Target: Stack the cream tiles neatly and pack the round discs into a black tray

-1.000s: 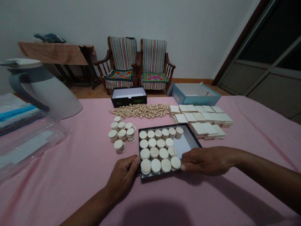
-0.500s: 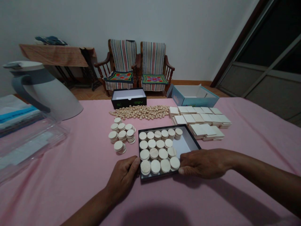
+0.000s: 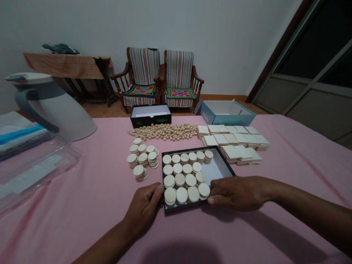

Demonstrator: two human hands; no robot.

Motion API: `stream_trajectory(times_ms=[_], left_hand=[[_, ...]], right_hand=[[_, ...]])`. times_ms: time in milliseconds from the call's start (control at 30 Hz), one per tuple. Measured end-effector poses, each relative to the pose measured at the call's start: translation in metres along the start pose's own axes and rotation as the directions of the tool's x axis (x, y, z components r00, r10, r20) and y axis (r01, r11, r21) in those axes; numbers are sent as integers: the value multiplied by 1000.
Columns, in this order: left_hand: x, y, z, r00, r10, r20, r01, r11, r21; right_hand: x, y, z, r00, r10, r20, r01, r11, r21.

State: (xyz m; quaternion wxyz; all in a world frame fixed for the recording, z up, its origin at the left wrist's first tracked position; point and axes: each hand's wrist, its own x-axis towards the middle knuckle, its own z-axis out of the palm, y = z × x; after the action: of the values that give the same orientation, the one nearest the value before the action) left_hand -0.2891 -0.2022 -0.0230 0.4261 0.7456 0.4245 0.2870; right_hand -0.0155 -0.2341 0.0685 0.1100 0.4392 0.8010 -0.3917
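Note:
A shallow black tray (image 3: 220, 161) with a pale inside rests on the pink cloth, tilted slightly. Rows of stacked round wooden discs (image 3: 180, 179) fill its left and middle parts. My left hand (image 3: 144, 203) is closed on the tray's front left side, thumb against the rim. Over the front right corner lies my right hand (image 3: 238, 192), closed, its fingers curled inside and its thumb by the front edge, close to the last disc stack; the fingertips are partly hidden. More stacks of loose discs (image 3: 143, 158) stand on the cloth left of the tray.
Behind the tray are a heap of small wooden beads (image 3: 165, 131), stacked square wooden tiles (image 3: 238, 138), a black box (image 3: 151, 120) and a light blue box (image 3: 228, 118). At left stand a grey-and-white jug (image 3: 63, 110) and a clear plastic tray (image 3: 35, 176) on the pink cloth (image 3: 110, 220).
My right hand has shifted very slightly down at the tray's corner. The left hand, the tray and the discs look unchanged; the view has tipped a little.

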Motion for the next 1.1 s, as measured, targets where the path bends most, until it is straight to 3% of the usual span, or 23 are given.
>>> stream_trajectory(times_ms=[533,667,800,1100], left_hand=[[0,0,0,1000,11,0,-11,1000,-4],[-1,-2,0,1000,-3,13,3,1000,-18],[0,-2,0,1000,-11,24,12,999,-32],[0,1,0,1000,-3,8,3,999,-34]], right_hand=[[3,0,0,992,87,-90,-83,996,46],[3,2,-3,970,200,-137,-196,980,46],[8,4,-8,918,302,-257,-311,950,6],[30,17,3,926,257,-276,-290,953,-86]])
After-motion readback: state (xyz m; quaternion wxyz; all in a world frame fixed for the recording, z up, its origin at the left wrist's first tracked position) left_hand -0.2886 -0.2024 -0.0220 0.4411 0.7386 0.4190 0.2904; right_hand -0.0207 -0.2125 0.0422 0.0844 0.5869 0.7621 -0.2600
